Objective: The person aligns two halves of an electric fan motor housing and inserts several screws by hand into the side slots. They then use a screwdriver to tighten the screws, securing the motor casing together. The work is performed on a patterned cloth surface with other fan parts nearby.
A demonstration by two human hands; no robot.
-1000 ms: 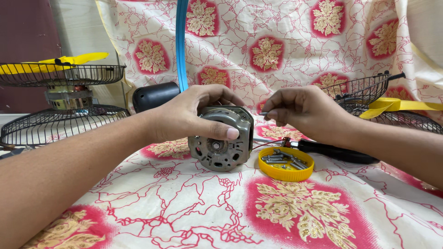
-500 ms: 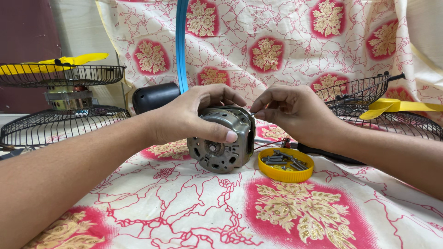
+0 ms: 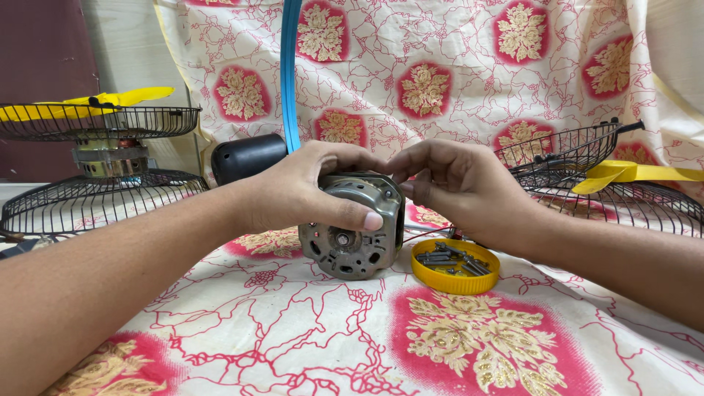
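Note:
A grey metal fan motor (image 3: 354,235) stands on edge on the patterned cloth at the centre of the head view. My left hand (image 3: 301,192) grips it from the left, thumb across its front face. My right hand (image 3: 458,187) is at the motor's upper right edge, fingertips pinched together against the housing; I cannot tell whether something small is between them. Just right of the motor lies a yellow lid (image 3: 455,265) holding several dark screws.
A black motor cover (image 3: 246,157) lies behind the motor. Wire fan guards with yellow blades stand at the left (image 3: 95,123) and at the right (image 3: 587,158). A blue strap (image 3: 290,73) hangs down at the back. The red-and-cream cloth (image 3: 308,330) covers the surface.
My right hand has moved left from beside the motor to its upper right edge. My left hand has kept its grip and the motor has barely shifted.

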